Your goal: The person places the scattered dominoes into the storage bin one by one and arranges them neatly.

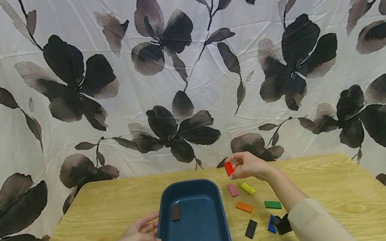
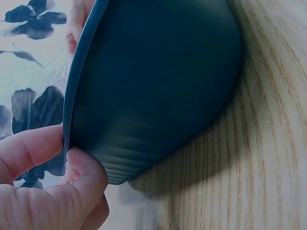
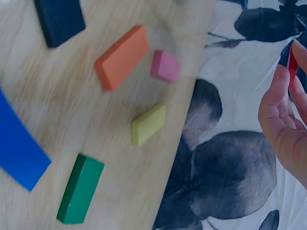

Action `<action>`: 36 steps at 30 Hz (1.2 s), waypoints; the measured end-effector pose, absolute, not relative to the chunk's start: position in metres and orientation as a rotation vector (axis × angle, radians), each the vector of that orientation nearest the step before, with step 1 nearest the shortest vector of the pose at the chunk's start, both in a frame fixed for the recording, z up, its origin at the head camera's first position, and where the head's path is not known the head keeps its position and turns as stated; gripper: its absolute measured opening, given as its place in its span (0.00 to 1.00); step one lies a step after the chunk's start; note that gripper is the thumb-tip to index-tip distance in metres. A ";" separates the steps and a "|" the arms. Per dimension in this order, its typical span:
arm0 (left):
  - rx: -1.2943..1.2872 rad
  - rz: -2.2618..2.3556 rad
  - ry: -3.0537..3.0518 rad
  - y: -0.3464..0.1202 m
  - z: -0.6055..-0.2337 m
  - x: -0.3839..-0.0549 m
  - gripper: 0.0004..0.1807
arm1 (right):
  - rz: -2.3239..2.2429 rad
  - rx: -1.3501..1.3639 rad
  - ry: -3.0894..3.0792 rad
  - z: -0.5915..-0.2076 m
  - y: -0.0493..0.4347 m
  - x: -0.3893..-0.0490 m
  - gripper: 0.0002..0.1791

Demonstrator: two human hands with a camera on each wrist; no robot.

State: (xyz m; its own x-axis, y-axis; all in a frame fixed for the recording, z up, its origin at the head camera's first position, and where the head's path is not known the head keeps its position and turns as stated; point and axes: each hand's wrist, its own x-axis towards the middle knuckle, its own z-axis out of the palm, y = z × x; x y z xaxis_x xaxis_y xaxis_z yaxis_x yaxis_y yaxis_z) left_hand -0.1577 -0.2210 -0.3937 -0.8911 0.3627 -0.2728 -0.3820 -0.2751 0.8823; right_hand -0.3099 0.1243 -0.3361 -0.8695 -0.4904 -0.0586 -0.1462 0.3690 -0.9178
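Observation:
My right hand pinches a red block between thumb and fingers, raised over the table's far edge; in the right wrist view only a sliver of the red block shows. With thumb and fingers, my left hand grips the left rim of a dark blue rectangular bin. The left wrist view has the left hand pinching the bin's rim from both sides. Inside the bin, toward its far left, lies a brown block.
Right of the bin lie a pink block, a yellow block, an orange block, a green block, a black block and a blue block. A floral cloth hangs behind the wooden table.

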 end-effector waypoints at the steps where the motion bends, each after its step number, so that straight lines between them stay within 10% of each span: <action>1: -0.025 2.193 1.524 -0.221 -0.394 -0.157 0.45 | -1.504 -0.563 2.311 -0.336 0.122 -0.310 0.30; 36: -0.004 2.192 1.535 -0.221 -0.395 -0.159 0.45 | -1.547 -0.560 2.219 -0.337 0.026 -0.293 0.29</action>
State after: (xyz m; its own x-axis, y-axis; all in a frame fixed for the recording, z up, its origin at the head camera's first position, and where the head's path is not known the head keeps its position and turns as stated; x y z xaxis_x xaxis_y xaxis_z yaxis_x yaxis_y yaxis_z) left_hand -0.1586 -0.2213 -0.3948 -0.8935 0.3662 -0.2598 -0.3693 -0.2701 0.8892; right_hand -0.2932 0.0262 -0.3370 -0.8496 -0.5215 -0.0784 -0.1069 0.3159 -0.9428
